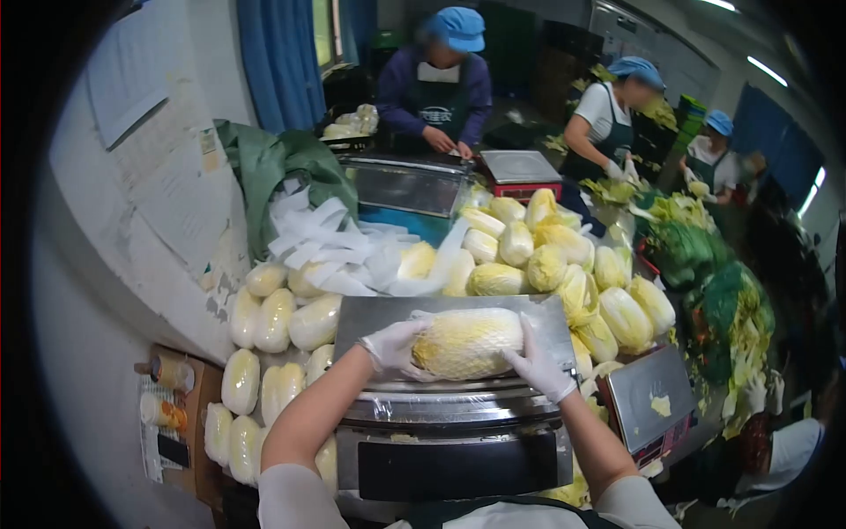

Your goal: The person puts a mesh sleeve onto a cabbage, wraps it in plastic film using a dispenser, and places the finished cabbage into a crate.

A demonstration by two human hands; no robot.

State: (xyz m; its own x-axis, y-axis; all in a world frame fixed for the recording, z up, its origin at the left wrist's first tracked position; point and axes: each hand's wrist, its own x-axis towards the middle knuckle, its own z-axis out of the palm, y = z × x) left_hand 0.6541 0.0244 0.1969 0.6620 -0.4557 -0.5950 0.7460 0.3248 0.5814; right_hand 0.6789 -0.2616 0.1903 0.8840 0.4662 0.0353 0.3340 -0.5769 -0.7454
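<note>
The cabbage [469,344] is oblong with rounded ends, pale green-white along the top and yellow toward its left end. Its surface reads as finely netted — a close, crinkled pattern (whether sleeve or leaf texture cannot be told). It lies lengthwise across the flat grey metal plate [361,319] of the machine, whose front carries a shiny curved metal edge and, below that, a smooth black panel [458,467].

Both hands wear thin, whitish, slightly wrinkled gloves. The left hand [401,346] is at the yellow end, its fingers curved around that end and partly hidden behind and under it. The right hand [538,363] is at the opposite end, thumb toward the near side and fingers upright against the end face. The fingers of each hand stand moderately wide, holding the cabbage between the two hands.

Beyond the plate lie crumpled, translucent white sheets [339,242] and a heap of unwrapped-looking cabbages [515,242]. Glossy, film-covered cabbages [275,319] sit to the left. A metal-topped scale [652,397] stands at the right — a leaf scrap on its pan.
</note>
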